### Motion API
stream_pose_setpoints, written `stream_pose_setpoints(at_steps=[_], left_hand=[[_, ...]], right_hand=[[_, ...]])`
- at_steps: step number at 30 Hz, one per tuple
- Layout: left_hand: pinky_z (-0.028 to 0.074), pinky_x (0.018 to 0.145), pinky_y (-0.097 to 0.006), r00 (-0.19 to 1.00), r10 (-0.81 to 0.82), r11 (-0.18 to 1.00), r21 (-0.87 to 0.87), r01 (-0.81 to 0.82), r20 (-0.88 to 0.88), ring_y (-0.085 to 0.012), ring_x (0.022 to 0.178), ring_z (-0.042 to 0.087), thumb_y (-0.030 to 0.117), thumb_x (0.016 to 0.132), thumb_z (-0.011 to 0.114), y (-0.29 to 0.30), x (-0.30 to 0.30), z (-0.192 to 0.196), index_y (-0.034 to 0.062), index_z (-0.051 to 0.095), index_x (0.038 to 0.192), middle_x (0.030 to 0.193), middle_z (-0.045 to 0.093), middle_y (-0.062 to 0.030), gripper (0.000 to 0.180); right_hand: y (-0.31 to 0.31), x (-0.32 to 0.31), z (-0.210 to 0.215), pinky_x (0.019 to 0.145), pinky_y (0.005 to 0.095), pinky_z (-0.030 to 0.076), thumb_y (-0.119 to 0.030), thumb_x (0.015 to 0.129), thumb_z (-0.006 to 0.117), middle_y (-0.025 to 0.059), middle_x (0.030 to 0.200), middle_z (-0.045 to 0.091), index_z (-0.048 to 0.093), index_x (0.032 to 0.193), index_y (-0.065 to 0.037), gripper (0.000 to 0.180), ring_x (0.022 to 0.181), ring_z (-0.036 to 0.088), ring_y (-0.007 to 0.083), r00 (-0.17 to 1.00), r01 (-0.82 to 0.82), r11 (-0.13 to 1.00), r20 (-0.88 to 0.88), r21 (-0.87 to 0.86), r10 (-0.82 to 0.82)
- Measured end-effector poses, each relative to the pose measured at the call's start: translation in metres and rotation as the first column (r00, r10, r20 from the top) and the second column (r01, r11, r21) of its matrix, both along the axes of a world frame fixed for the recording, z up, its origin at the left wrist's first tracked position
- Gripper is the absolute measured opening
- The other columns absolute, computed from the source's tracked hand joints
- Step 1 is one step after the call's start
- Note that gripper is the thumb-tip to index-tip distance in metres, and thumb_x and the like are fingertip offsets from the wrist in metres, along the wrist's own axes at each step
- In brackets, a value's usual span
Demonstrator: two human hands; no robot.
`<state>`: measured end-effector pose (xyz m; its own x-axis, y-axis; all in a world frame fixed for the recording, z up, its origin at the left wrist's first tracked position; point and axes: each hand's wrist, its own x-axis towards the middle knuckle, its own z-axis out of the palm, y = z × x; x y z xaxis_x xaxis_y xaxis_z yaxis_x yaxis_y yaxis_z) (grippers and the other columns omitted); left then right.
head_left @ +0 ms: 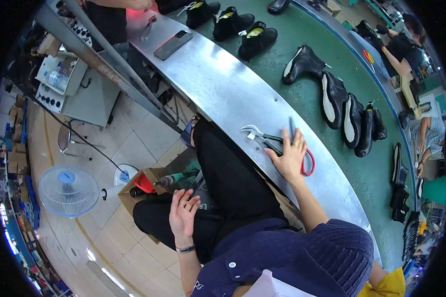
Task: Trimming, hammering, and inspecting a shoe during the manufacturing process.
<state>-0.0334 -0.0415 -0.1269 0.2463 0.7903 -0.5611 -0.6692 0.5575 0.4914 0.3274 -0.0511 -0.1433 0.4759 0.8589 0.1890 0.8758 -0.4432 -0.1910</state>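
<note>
My right hand (290, 157) lies palm down on the metal worktop, its fingers spread over a pair of scissors with a red loop handle (308, 164). A dark blade tip sticks out beyond its fingertips; the rest is hidden under the hand. Beside the thumb are pincers (253, 132) with a curved metal head and dark green handles, partly covered by the hand. Over my lap, my left hand (184, 214) is raised with the palm turned up and the fingers loosely apart, holding nothing.
A phone (173, 45) lies farther up the metal worktop (223, 74). Black shoes (334, 99) stand along the green conveyor (302, 94) behind it. To the left are a fan (68, 190), a box with a power tool (171, 179) and a slanting metal post (99, 67). Other people sit across.
</note>
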Motion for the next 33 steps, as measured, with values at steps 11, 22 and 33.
stream_pose_setpoints(at_steps=[11,22,33], left_hand=[[0.048,0.094,-0.043,0.995,-0.1,0.991,0.095,0.099,0.006,-0.0318,0.105,0.06,0.028,0.101,0.043,0.014,0.05,0.023,0.0021,0.051,0.121,0.118,0.058,-0.0173,0.034],[0.049,0.094,-0.045,0.995,0.066,0.996,0.066,-0.061,-0.073,-0.0316,0.104,0.061,0.026,0.099,0.048,-0.015,0.0,0.019,0.0055,0.057,0.114,0.113,0.062,-0.0152,0.027],[0.049,0.092,-0.043,1.0,-0.015,0.99,0.142,0.013,0.015,-0.0304,0.104,0.062,0.025,0.099,0.047,-0.021,0.0,0.047,0.0032,0.054,0.116,0.115,0.061,-0.016,0.029]], right_hand=[[0.121,-0.017,-0.017,0.102,0.0512,0.031,-0.038,0.078,0.072,0.0208,0.132,0.048,0.045,0.138,-0.007,0.074,0.125,0.042,0.0359,0.994,-0.033,0.978,-0.099,0.208,0.055],[0.329,0.081,0.047,0.082,0.05,0.05,-0.04,0.083,0.066,0.0226,0.108,0.065,0.05,0.127,-0.005,0.059,0.096,0.064,0.0409,0.982,0.032,0.956,-0.187,0.293,0.025],[0.263,0.106,0.143,0.046,0.0225,0.037,-0.021,0.091,0.065,-0.0025,0.061,0.048,0.048,0.07,-0.007,0.03,0.052,0.046,0.0058,0.585,-0.033,0.769,-0.611,0.639,0.533]])
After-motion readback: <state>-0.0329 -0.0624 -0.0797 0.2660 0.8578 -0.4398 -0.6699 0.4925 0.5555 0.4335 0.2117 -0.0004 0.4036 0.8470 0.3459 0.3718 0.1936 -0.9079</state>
